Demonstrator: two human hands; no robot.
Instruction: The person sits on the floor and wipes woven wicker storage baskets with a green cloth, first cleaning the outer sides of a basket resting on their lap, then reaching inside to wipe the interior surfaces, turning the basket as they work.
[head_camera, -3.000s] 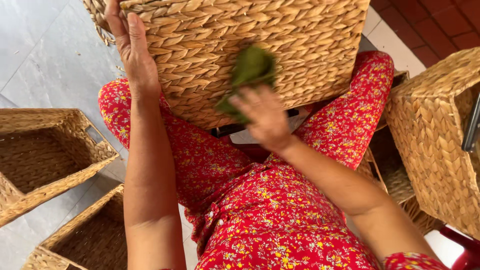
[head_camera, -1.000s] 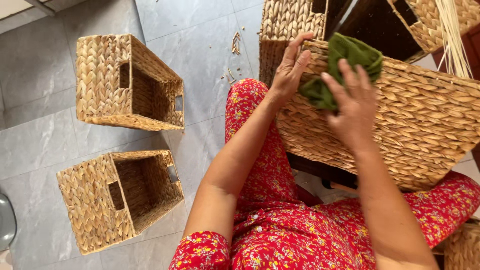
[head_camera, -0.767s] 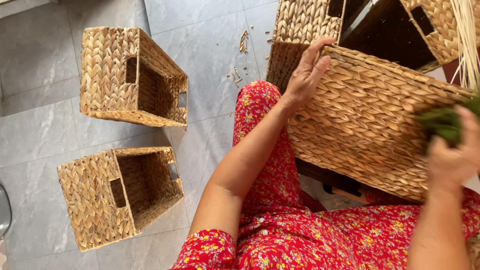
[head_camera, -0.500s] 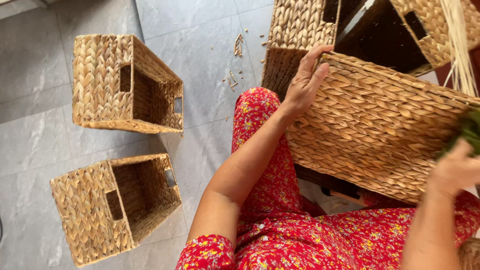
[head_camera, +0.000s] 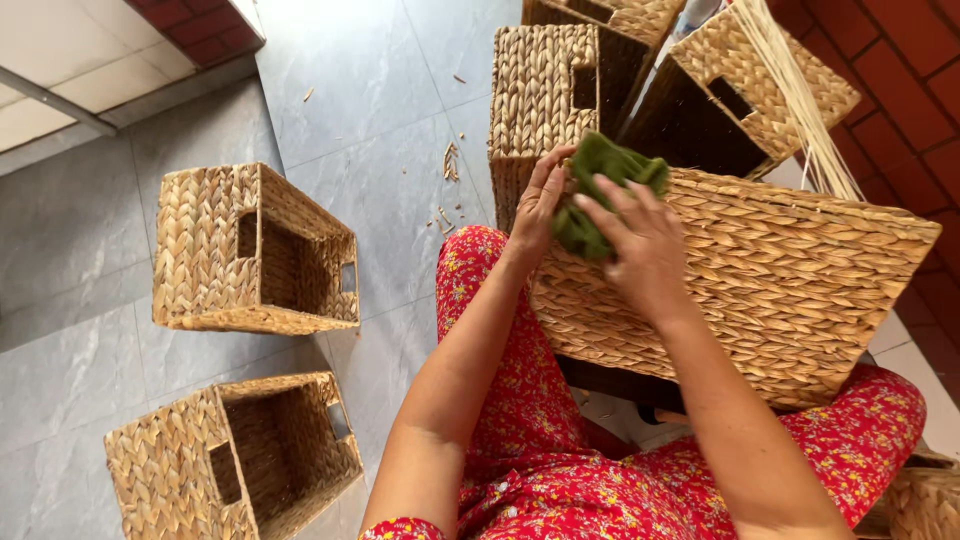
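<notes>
Cloth (head_camera: 608, 190) dark green; woven baskets (head_camera: 255, 250) straw-tan, herringbone weave; dress (head_camera: 540, 460) red, small floral print; floor tiles (head_camera: 90, 260) grey.

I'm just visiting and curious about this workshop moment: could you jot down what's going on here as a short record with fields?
Setting: grey tiled floor with bits of straw
Person: seated, red flowered dress
Left hand: on the corner of the woven basket lying on the lap
Right hand: presses a green cloth on that basket
Nearby: two empty baskets on their sides, upper and lower; more baskets behind; loose straw strands
</notes>
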